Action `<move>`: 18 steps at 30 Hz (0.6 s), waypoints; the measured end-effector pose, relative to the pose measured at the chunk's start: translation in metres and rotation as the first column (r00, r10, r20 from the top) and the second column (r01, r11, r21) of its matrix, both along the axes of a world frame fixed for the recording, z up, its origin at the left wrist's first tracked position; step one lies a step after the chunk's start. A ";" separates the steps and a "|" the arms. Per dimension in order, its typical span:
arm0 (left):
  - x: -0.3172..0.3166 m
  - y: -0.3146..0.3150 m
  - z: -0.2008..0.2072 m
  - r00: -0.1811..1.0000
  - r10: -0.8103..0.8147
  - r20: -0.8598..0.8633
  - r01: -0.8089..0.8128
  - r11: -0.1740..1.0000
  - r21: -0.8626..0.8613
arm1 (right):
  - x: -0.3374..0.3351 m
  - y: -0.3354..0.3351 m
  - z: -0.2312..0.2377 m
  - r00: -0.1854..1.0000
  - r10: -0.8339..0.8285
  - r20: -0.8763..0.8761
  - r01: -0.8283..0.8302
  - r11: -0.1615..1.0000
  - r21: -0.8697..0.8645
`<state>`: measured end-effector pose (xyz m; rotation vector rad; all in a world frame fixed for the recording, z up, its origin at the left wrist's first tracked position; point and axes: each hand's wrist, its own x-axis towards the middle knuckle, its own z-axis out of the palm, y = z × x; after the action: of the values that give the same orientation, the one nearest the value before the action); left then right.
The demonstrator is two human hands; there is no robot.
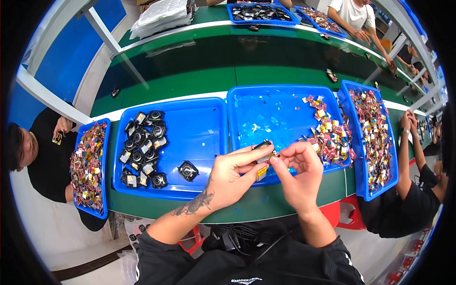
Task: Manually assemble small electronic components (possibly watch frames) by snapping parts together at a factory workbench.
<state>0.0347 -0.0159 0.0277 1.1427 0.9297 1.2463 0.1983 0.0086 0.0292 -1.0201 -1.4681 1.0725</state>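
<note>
My left hand point(230, 173) is closed round a black watch case point(262, 145), held over the near edge of a blue tray point(251, 104). A small yellow-wrapped part point(261, 173) hangs below it by my left fingers. Beside it on the right, my right hand point(301, 175) is closed in a pinch at the case; what its fingertips hold is too small to make out. Small circuit boards with yellow and white parts point(332, 135) are heaped on that tray's right side, with bits of clear bluish film elsewhere. In the left blue tray point(202, 128), several black watch cases point(142, 147) cluster, and one watch case point(188, 171) lies apart.
A narrow blue tray of circuit boards point(108, 161) stands at the far left, another blue tray point(366, 190) at the right. Beyond runs a green conveyor belt point(199, 71) with scattered pieces. Co-workers sit left, right and across; white frame posts point(52, 95) flank the bench.
</note>
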 end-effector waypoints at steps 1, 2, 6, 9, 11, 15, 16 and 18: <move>0.001 0.000 0.002 1.000 -0.017 0.021 0.018 0.999 -0.030 | 0.000 -0.001 -0.003 1.000 0.003 0.002 -0.003 1.000 0.002; 0.001 0.000 0.002 0.998 -0.034 0.044 0.036 0.998 -0.060 | -0.001 -0.003 -0.006 1.000 -0.030 -0.007 0.030 0.999 0.037; 0.003 0.000 -0.003 0.999 -0.025 0.047 0.027 0.999 -0.044 | 0.002 -0.003 -0.005 0.991 -0.060 0.118 0.048 0.993 0.108; 0.003 0.000 -0.007 0.999 -0.021 0.047 0.019 0.998 0.059 | -0.005 0.000 0.006 0.965 -0.119 0.233 0.080 0.982 0.171; 0.003 -0.001 -0.004 0.992 0.020 0.127 -0.022 1.000 0.017 | -0.010 -0.001 0.000 0.963 -0.100 0.252 0.049 0.978 0.202; 0.007 -0.002 -0.005 0.980 0.120 0.156 -0.100 0.987 -0.127 | -0.013 0.005 -0.003 0.915 -0.084 0.394 -0.051 0.946 0.320; 0.012 0.003 -0.010 0.983 0.126 0.130 -0.118 0.991 -0.063 | -0.012 0.008 -0.003 0.881 -0.109 0.460 -0.062 0.938 0.342; 0.005 0.002 -0.002 0.983 0.049 0.178 -0.049 0.999 -0.005 | -0.011 0.018 0.009 0.941 0.093 0.327 -0.145 0.980 0.140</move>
<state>0.0397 -0.0140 0.0258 0.9945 0.8275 1.3644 0.1871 0.0263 0.0379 -1.0321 -1.8683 0.8814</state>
